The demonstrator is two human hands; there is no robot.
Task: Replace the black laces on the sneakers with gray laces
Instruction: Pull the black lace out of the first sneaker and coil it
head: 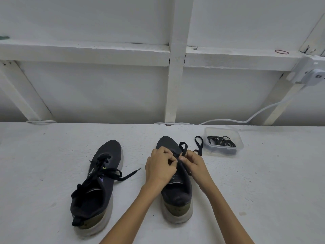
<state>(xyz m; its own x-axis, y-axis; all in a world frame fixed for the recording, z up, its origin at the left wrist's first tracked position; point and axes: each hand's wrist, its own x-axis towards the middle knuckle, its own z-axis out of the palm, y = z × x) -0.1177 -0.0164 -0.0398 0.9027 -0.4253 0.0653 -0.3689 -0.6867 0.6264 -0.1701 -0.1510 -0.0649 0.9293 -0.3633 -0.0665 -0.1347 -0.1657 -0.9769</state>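
Note:
Two dark sneakers with pale soles stand on the white table, toes pointing away from me. The left sneaker (98,182) keeps its black lace (112,173), untied and trailing to the right. Both my hands work over the eyelets of the right sneaker (177,194). My left hand (161,167) has its fingers curled on the shoe's lacing area. My right hand (192,162) pinches a black lace (182,148) that loops up over the toe and runs out to the right (199,144). The eyelets themselves are hidden by my fingers.
A clear plastic tub (224,140) holding coiled dark laces sits at the back right of the table (52,155). A white cable (228,120) runs along the table's far edge up to a wall socket (311,74). A white framed wall stands behind.

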